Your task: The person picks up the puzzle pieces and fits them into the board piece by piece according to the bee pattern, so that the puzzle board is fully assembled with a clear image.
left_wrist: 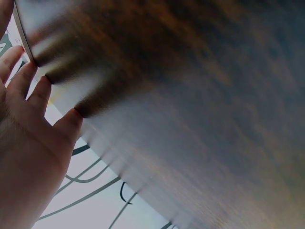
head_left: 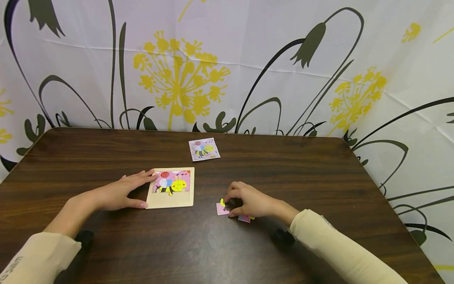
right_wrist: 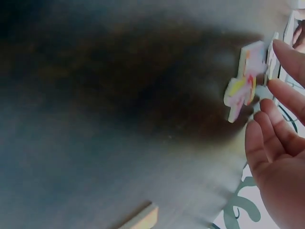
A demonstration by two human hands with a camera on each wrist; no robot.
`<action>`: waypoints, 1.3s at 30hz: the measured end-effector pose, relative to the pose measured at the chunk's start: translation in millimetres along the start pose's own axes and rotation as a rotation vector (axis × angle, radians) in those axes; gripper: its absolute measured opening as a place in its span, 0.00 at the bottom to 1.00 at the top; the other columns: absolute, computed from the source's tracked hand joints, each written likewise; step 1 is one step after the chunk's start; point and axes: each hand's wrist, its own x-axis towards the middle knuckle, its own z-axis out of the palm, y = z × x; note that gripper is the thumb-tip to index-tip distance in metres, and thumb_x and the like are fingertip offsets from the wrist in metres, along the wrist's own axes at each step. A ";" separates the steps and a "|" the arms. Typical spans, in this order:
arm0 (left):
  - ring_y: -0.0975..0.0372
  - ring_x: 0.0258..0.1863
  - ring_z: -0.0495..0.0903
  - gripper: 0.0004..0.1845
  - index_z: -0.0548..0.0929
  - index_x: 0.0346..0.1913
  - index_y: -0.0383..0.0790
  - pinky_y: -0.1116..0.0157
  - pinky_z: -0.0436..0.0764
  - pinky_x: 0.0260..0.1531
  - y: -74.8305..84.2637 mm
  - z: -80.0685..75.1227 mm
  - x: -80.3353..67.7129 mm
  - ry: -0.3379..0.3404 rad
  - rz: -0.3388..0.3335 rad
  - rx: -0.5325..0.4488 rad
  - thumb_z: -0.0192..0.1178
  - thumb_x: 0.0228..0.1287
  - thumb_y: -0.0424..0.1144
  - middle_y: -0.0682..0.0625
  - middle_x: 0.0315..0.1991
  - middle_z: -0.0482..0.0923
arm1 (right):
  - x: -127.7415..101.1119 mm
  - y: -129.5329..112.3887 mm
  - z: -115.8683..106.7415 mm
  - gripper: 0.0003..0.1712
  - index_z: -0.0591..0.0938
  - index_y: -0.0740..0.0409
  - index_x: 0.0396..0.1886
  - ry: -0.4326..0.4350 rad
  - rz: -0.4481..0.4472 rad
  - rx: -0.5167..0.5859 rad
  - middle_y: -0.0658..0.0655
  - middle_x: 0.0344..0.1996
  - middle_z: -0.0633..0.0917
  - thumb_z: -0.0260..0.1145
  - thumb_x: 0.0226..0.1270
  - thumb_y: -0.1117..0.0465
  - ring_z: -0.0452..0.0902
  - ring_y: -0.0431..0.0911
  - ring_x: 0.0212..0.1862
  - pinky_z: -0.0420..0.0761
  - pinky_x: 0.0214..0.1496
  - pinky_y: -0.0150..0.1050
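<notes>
Wooden puzzle board [head_left: 171, 189]: mid-tabletop [head_left: 319, 177], left hand [head_left: 120, 193] flat against its edge, fingers straight.
Right hand [head_left: 248, 203]: curled, pinching puzzle piece [head_left: 222, 208].

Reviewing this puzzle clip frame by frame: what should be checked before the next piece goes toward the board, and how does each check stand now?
1. Puzzle board steadied: ok, the left hand rests against its left edge, fingers straight.
2. Space left in the board: ok, the bottom row shows bare wood.
3. Piece in hand: ok, the right hand pinches a puzzle piece at its fingertips.
4. Other loose pieces accounted for: cannot tell, the pink piece under the hand is partly hidden.
5. Reference card visible: ok, it lies uncovered behind the board.
6. Piece orientation matches the gap: cannot tell, the wrist view is blurred.
</notes>
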 end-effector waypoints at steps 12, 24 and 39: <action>0.39 0.66 0.44 0.48 0.57 0.68 0.36 0.34 0.42 0.56 0.5 -0.2 -0.5 0.001 0.007 0.003 0.63 0.49 0.57 0.36 0.69 0.46 | -0.9 0.1 6.2 0.16 0.81 0.60 0.39 0.085 -0.057 -0.070 0.51 0.38 0.74 0.73 0.50 0.62 0.70 0.45 0.45 0.72 0.48 0.35; 0.39 0.67 0.43 0.48 0.56 0.69 0.37 0.33 0.41 0.55 1.1 -0.7 0.0 -0.008 0.001 0.005 0.63 0.49 0.57 0.36 0.70 0.46 | -1.0 4.6 11.5 0.13 0.81 0.58 0.38 0.122 -0.108 -0.107 0.51 0.37 0.74 0.71 0.53 0.61 0.68 0.44 0.43 0.72 0.45 0.33; 0.39 0.66 0.43 0.48 0.55 0.69 0.37 0.33 0.42 0.55 0.4 -0.5 0.1 -0.013 0.002 0.013 0.63 0.49 0.57 0.36 0.70 0.46 | -2.9 3.5 11.9 0.13 0.81 0.58 0.38 0.119 -0.110 -0.119 0.51 0.37 0.74 0.71 0.53 0.60 0.67 0.43 0.42 0.71 0.43 0.32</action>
